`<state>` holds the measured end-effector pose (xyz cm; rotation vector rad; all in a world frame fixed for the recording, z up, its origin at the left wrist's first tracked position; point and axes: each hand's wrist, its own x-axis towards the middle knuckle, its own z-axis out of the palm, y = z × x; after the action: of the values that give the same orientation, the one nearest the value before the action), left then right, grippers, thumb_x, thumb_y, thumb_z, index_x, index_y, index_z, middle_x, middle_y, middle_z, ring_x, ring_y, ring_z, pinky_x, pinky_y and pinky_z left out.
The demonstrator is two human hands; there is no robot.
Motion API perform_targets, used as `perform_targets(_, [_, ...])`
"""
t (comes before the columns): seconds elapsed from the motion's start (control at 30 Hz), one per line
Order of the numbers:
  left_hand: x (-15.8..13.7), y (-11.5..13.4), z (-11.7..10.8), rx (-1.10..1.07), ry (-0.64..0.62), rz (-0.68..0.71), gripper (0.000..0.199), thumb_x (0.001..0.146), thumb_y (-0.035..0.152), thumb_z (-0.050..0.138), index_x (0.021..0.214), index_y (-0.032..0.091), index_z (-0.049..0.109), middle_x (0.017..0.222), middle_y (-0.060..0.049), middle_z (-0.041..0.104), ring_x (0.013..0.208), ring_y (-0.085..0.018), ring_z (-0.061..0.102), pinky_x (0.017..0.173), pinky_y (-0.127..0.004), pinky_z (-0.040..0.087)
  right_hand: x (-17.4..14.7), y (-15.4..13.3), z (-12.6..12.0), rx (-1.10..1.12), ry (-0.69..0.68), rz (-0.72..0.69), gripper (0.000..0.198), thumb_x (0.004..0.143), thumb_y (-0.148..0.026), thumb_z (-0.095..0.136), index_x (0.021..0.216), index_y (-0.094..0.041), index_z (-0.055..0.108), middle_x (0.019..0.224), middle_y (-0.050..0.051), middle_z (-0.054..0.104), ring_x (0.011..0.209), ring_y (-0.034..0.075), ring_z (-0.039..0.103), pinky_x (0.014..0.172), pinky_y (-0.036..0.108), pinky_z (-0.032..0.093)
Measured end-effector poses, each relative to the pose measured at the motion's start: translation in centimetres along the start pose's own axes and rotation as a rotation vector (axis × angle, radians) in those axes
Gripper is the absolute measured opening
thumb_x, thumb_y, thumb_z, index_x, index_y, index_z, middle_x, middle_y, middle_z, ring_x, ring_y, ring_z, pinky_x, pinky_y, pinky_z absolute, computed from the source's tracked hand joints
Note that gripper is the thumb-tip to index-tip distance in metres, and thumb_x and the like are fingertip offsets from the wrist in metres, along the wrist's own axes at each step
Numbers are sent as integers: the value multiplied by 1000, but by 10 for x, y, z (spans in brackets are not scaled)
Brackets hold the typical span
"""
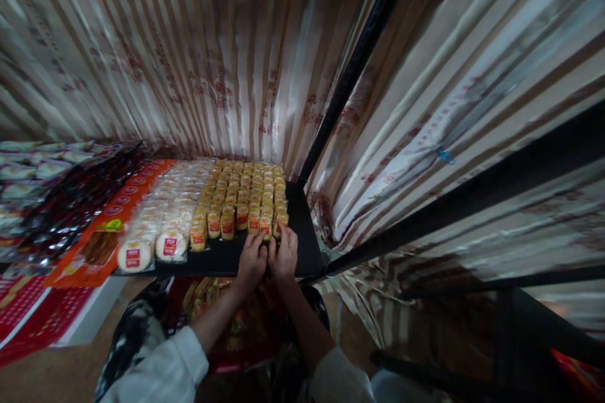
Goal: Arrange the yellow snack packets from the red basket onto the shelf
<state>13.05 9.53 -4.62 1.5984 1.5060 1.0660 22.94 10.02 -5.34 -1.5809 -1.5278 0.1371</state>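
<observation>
Black shelf (pixel 302 227) surface shows in a strip along its front edge and a wider patch at its right end, center of the frame, where a dark metal post (pixel 350 75) rises diagonally before a striped curtain (pixel 236 44); packed goods close off its left. At the front edge, a person's left hand (pixel 253 258) and right hand (pixel 283 255) work side by side, fingers bent and gathered rather than spread, fingertips at the nearest packets; whether either hand pinches one cannot be told. Small yellow packets (pixel 243 195) with red labels stand in tight rows directly ahead of the fingertips, reaching back toward the curtain. Round white packs (pixel 171 245) and an orange package (pixel 101 245) lie to their left, and a red container (pixel 241 365) holding more yellow packs sits below the forearms, lower center.
</observation>
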Motion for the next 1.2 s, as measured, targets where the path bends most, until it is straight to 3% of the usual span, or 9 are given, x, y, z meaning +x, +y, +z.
perform_targets(0.13, [-6, -3, -1, 115, 6, 50, 47, 79, 11, 39, 123, 16, 55, 122, -11, 51, 116, -19, 48, 104, -37, 38, 2, 9, 1, 27, 57, 74, 43, 87, -27, 39, 128, -17, 46, 119, 16, 48, 111, 25, 47, 89, 43, 45])
perform_targets(0.43, [-10, -6, 4, 268, -25, 94, 52, 79, 11, 39, 131, 13, 47, 123, -13, 46, 116, -21, 46, 100, -35, 42, 2, 15, 5, 56, 42, 2, 37, 89, -21, 35, 120, -18, 55, 115, 13, 55, 109, 22, 49, 93, 41, 43])
perform_targets(0.6, [-12, -10, 9, 331, -15, 78, 54, 79, 10, 39, 133, 16, 45, 121, -12, 48, 116, -21, 46, 100, -35, 42, 2, 13, 5, 34, 36, -18, 38, 86, -17, 37, 120, -17, 54, 117, 13, 53, 111, 22, 47, 94, 41, 43])
perform_targets(0.8, [-17, -7, 5, 329, 22, 150, 55, 77, 10, 41, 131, 13, 45, 124, -14, 50, 119, -23, 44, 104, -38, 39, -1, 9, 4, -17, 88, -6, 33, 82, -15, 40, 108, -18, 60, 125, 13, 48, 113, 23, 44, 96, 43, 40])
perform_targets(0.9, [-35, -9, -2, 315, 43, 193, 50, 76, 8, 40, 125, 12, 51, 119, -14, 53, 115, -22, 47, 102, -40, 40, -2, 8, 3, -15, 87, -6, 30, 81, -15, 41, 103, -18, 61, 123, 12, 49, 113, 23, 44, 97, 43, 39])
perform_targets(1.03, [-80, -23, -20, 314, -8, 230, 43, 78, 6, 37, 114, 14, 58, 111, -12, 58, 108, -20, 51, 97, -38, 44, 0, 4, -1, 13, 73, 8, 27, 79, -19, 46, 101, -17, 61, 116, 12, 52, 108, 23, 45, 89, 41, 44])
perform_targets(1.2, [-136, -60, -54, 392, -57, 55, 42, 76, 4, 39, 108, 19, 60, 114, -9, 58, 110, -19, 52, 95, -37, 45, -7, -9, -17, 102, 51, 17, 30, 80, -27, 47, 105, -15, 60, 106, 13, 54, 100, 23, 47, 66, 31, 48])
